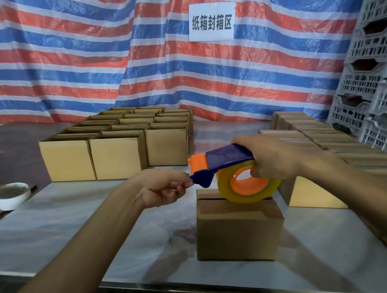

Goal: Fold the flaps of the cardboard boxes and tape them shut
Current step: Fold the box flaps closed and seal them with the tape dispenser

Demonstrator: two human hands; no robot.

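A small brown cardboard box (238,227) stands on the pale, marble-patterned table (52,220) with its top flaps folded down and a dark seam showing along its top. Directly above this box, the right hand (277,159) wraps its fingers around the blue-and-orange plastic tape dispenser (227,157). The dispenser's roll of clear yellowish tape (247,195) sits right at the box's top edge. Just left of the box and above it, the left hand (165,187) has its fingers curled, and the fingertips pinch the dispenser's blue front tip. Whether a tape end lies between them cannot be told. Behind the box to the left is a block of open brown cartons (115,142), and more cartons (332,155) are lined up to its right. Far left of it sits a white round bowl-like object (11,195). Behind everything hangs a red, white and blue striped tarp (59,65) bearing a white paper sign (211,21). Grey plastic crates (380,67) are stacked at the far right.
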